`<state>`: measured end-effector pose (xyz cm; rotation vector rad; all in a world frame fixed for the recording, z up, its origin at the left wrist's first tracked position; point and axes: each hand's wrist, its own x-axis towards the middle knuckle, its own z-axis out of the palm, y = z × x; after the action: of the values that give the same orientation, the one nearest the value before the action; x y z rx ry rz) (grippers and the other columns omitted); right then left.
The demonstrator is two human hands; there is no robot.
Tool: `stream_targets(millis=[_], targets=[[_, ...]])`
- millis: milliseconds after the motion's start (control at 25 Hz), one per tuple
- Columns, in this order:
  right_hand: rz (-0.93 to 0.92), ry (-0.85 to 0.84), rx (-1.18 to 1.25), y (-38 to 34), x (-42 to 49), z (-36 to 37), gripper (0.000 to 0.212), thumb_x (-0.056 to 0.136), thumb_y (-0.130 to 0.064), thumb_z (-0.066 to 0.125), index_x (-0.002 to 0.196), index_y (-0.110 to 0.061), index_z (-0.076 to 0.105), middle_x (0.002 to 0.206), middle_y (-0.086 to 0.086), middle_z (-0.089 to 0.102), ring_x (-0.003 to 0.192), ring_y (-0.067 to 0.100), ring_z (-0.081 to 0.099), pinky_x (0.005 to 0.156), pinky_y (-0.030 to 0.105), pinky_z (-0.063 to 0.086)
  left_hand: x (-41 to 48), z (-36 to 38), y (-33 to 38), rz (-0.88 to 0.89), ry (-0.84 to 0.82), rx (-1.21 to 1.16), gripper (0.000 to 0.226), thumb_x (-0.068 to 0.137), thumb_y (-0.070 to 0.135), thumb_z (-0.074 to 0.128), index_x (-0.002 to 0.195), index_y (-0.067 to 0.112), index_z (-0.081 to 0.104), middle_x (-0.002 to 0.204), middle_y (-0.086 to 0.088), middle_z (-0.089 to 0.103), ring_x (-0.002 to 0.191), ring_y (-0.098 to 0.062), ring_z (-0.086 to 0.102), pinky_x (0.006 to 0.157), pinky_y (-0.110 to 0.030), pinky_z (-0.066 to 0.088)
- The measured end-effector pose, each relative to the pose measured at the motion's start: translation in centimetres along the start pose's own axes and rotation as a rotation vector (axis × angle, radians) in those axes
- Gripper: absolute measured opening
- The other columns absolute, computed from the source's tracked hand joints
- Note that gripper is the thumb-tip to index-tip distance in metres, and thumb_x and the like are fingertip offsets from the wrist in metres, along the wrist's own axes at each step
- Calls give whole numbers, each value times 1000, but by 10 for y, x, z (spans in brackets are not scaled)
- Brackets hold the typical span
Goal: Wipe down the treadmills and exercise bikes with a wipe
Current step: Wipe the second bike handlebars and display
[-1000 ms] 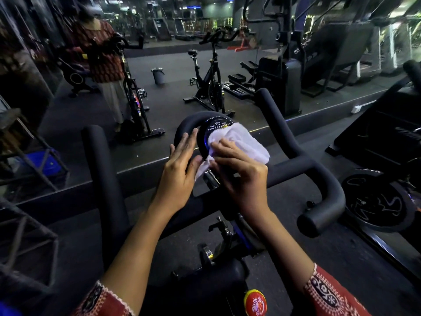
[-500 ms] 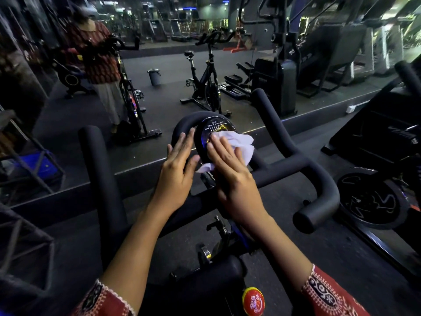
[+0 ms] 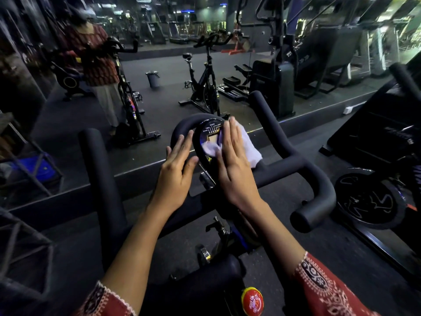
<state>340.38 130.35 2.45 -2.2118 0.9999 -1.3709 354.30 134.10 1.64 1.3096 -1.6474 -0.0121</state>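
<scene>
I stand at a black exercise bike with padded handlebars (image 3: 303, 165). Its small round display console (image 3: 208, 135) sits in the middle loop of the bars. My right hand (image 3: 234, 165) lies flat with straight fingers over a white wipe (image 3: 249, 148) and presses it against the right side of the console. Part of the wipe shows on the screen's lower edge. My left hand (image 3: 176, 172) rests with straight fingers against the console's left rim, on the loop bar.
A wall mirror ahead reflects me, another bike (image 3: 205, 85) and gym machines. A red stop knob (image 3: 252, 301) sits low on the frame. A second bike's flywheel (image 3: 366, 199) stands at right. A metal rack (image 3: 25, 160) is at left.
My right hand has flattened and slid up the console with the wipe, from its lower part to its right side. My left hand stays on the left rim.
</scene>
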Motion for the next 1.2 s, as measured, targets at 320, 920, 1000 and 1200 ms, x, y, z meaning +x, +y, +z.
stream_targets(millis=[320, 920, 1000, 1200], targets=[[-365, -279, -245, 14, -34, -10, 70, 80, 5, 54, 146, -6, 35, 157, 3, 19, 147, 19, 8, 119, 29, 2, -6, -13, -9, -102, 109, 81, 49, 89, 9, 47, 136, -6, 43, 146, -19, 36, 137, -28, 26, 110, -8, 15], [-154, -121, -201, -4, -46, 10, 59, 97, -22, 24, 148, -1, 3, 158, 18, 1, 148, 29, -2, 120, 38, 2, -9, -11, -5, -108, 122, 95, 49, 90, 10, 45, 135, -9, 44, 143, -21, 39, 131, -26, 32, 104, 0, 18], [-208, -139, -230, 0, -22, 8, 59, 98, -24, 27, 150, -6, 4, 159, 11, 3, 148, 27, 2, 119, 34, 3, -9, -12, -5, -110, 127, 93, 49, 90, 11, 45, 135, -8, 44, 143, -21, 40, 131, -24, 32, 103, 0, 20], [-104, 43, -387, -5, -47, 22, 54, 92, -3, 25, 144, 8, 14, 151, 32, 14, 143, 43, 14, 118, 46, 14, -10, -12, -3, -103, 139, 114, 45, 92, 5, 50, 135, -8, 45, 143, -21, 40, 129, -26, 33, 101, 0, 20]])
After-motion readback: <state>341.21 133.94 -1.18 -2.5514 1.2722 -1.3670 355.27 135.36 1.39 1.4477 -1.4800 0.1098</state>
